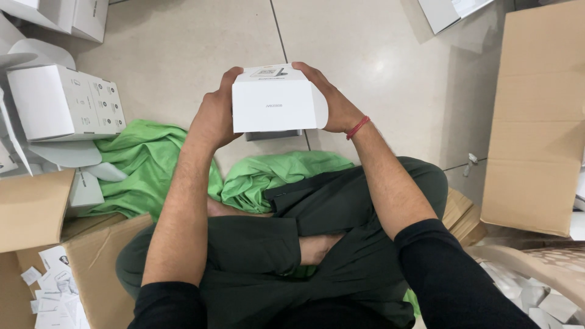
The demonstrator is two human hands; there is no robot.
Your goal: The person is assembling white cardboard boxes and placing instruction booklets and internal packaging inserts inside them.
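Observation:
I hold a small white cardboard box (277, 100) in front of me, above the tiled floor. My left hand (214, 114) grips its left side and my right hand (332, 100) grips its right side, fingers curled over the top edge. A flap of the box folds down toward me. A red thread is tied round my right wrist. A dark grey flat object (274, 134) shows just under the box. I sit cross-legged in dark green trousers.
White open boxes (64, 103) lie at the left on the floor. A green cloth (149, 161) spreads by my knees. Large brown cartons stand at the right (536, 122) and lower left (36, 210), the latter beside white leaflets (55, 292).

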